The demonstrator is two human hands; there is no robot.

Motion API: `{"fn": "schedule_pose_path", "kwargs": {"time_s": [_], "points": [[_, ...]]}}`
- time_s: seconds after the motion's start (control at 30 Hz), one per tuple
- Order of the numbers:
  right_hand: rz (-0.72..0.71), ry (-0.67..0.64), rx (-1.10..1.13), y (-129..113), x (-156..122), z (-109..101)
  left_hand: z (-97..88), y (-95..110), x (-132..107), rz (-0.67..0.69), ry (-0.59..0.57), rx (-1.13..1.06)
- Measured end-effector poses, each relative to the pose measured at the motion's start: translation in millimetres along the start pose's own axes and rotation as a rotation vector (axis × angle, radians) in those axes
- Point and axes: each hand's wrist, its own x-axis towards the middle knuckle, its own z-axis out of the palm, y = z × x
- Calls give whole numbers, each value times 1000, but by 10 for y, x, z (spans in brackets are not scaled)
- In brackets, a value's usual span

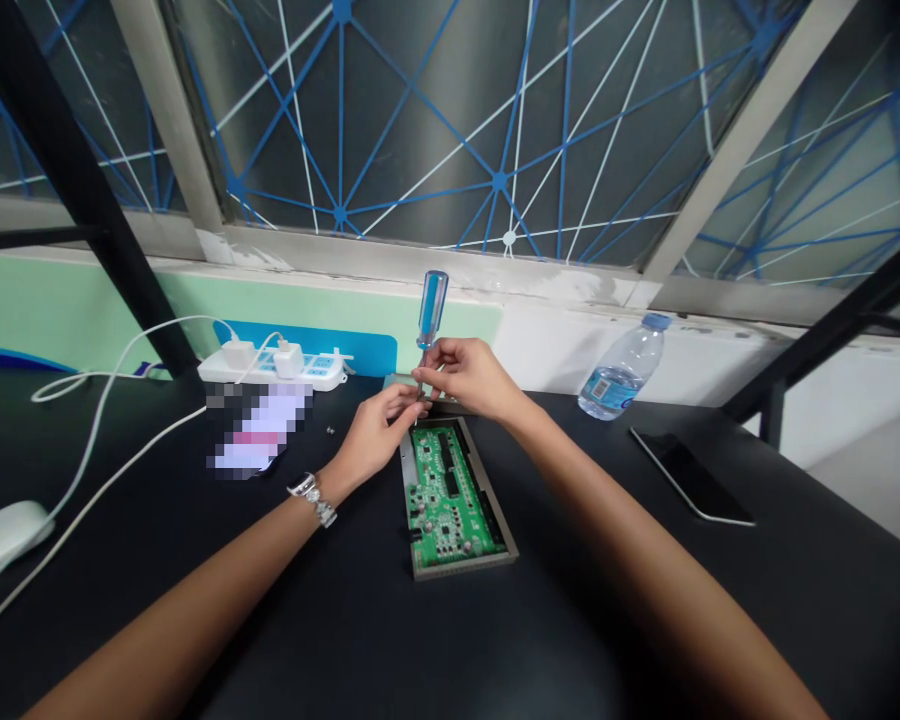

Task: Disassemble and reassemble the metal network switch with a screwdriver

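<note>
A green circuit board (450, 500) lies in a shallow metal case (506, 540) on the dark table in front of me. Over its far left corner stands a screwdriver (432, 305), nearly upright, with a clear and blue handle. The fingers of my right hand (461, 375) are pinched on its shaft, just below the handle. My left hand (382, 425) is at the same corner, thumb and fingers drawn together around the lower shaft near the tip. What exactly the left fingertips grip is hard to make out. Behind my hands a flat grey-green piece (399, 381) is partly hidden.
Small screws (331, 430) lie left of my left hand. Farther left are a phone (266, 430) with a lit, blurred screen, a white power strip (322, 372), cables and a white mouse (7, 537). To the right are a water bottle (621, 370) and a dark phone (686, 475).
</note>
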Motion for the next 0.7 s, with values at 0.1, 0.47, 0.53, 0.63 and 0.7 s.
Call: {"fn": "schedule_pose_path", "kwargs": {"time_s": [0.1,0.47,0.53,0.63,0.7], "points": [[-21,49,-81,3,6,9,13,-5,0,1,-4,-20],[-20,108,-189,-7,-13,66,48,-27,2,-8,-44,-61],[-27,121,-199,9,-8,78,58,-20,3,-7,-35,-55],[-35,141,-212,28,-1,95,72,-6,8,0,-18,-56],[-31,148,-215,33,2,102,79,-2,12,3,-16,-57]]}}
